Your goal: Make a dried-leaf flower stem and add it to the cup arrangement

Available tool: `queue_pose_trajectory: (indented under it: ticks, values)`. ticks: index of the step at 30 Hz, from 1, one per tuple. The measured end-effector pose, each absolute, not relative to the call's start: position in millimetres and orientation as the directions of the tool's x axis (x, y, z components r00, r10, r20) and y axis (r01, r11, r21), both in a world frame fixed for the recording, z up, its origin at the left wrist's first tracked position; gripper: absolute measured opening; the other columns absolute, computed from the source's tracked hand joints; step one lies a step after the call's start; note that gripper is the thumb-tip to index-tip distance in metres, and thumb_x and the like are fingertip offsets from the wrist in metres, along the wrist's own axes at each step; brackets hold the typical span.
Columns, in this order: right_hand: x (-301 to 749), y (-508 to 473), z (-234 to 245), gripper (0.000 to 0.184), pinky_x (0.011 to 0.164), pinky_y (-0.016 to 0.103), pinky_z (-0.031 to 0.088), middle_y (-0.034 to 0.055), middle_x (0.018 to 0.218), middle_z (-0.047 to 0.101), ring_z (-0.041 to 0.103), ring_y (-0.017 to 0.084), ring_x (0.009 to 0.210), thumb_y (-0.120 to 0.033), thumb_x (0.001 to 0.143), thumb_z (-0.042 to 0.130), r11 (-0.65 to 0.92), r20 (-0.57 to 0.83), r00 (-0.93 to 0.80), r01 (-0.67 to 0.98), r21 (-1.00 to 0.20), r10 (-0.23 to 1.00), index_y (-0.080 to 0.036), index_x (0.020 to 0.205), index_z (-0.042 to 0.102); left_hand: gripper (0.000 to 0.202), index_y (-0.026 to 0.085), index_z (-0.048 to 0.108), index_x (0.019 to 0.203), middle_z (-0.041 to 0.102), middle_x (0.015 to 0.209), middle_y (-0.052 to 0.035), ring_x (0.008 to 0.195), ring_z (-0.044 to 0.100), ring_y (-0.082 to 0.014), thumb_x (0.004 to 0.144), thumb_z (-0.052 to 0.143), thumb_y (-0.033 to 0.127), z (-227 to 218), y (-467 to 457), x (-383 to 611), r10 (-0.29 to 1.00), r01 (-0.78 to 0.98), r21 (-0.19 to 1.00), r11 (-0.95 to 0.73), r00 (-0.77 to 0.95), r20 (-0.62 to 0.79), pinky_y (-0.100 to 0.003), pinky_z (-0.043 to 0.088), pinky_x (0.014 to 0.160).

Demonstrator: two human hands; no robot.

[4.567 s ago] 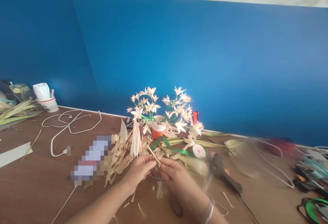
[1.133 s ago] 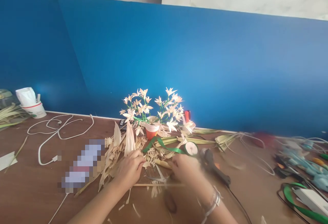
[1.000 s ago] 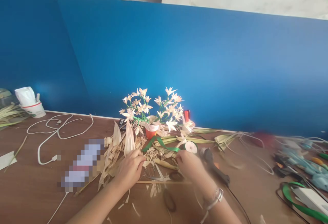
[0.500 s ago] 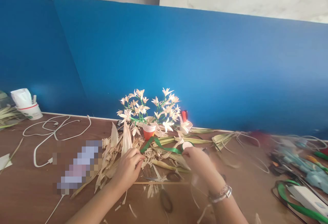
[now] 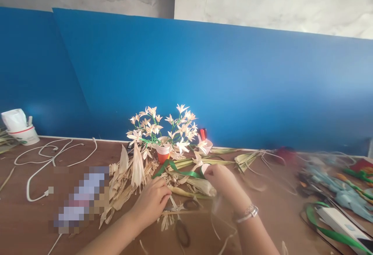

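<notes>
My left hand (image 5: 154, 201) has its fingers curled in a pinch above the dried husk pieces; whatever is between the fingertips is too small to make out. To its right, my right hand (image 5: 223, 183) is closed with the fingertips together, beside a white disc (image 5: 205, 168) at the end of a green ribbon (image 5: 189, 173). What it holds is hidden. Between and below the hands lie scissors with dark handles (image 5: 182, 233) and a thin stick (image 5: 192, 212). Pale husk flowers (image 5: 151, 126) on green stems stand behind, around a red and white paper cup (image 5: 163, 154).
Dried husks (image 5: 122, 185) lie heaped left of centre, beside a blurred-out object (image 5: 83, 196). A white cable (image 5: 35, 177) and a white tub (image 5: 25, 135) are at left. Ribbons, blue material (image 5: 346, 196) and a white box (image 5: 338, 222) crowd the right. A blue partition (image 5: 204, 84) rises behind.
My left hand has moved to the right and slightly nearer, towards the scissors. My right hand stays by the white disc. The view has shifted a little, so the scene sits lower and further left.
</notes>
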State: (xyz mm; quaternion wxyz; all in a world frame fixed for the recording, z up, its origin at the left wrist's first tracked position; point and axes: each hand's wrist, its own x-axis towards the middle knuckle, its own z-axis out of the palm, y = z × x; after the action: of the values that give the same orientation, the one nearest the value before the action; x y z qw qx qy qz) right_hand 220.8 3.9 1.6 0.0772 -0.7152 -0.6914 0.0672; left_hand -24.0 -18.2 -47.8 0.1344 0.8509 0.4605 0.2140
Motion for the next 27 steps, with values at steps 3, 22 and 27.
queue_pose_trajectory:
  ticks: [3,22,27]
  values:
    - [211,8,-7,0.025,0.052,0.025,0.026,0.0048,0.067,0.065,0.058,0.016,0.064,-0.005,0.068,0.05,-0.02,-0.015,0.018,0.984,-0.178,1.0,-0.021,0.062,0.068,0.024,0.021,0.071,0.081,0.065,0.083,-0.0038,0.088,0.056,-0.0217,0.083,0.051,0.008,-49,-17,-11,0.814,0.714,0.394,-0.579,0.53,0.236,-0.035,0.043,0.078]
    - [212,16,-21,0.03,0.072,0.03,0.038,0.0091,0.093,0.069,0.059,0.025,0.089,-0.013,0.067,0.051,-0.058,0.091,0.099,0.926,-0.372,0.991,-0.017,0.092,0.068,0.033,0.02,0.069,0.106,0.067,0.108,-0.0088,0.108,0.054,-0.0259,0.078,0.053,0.013,-63,1,19,0.791,0.603,0.577,-0.551,0.599,0.129,-0.039,0.038,0.096]
    - [223,19,-19,0.023,0.058,0.024,0.038,0.0037,0.075,0.069,0.061,0.019,0.069,-0.02,0.069,0.052,-0.107,0.017,0.137,0.835,-0.54,0.99,-0.017,0.084,0.069,0.025,0.019,0.072,0.095,0.071,0.1,-0.0084,0.098,0.06,-0.0251,0.078,0.055,0.024,-65,19,40,0.924,0.433,0.876,-0.213,0.381,0.037,-0.037,0.041,0.09]
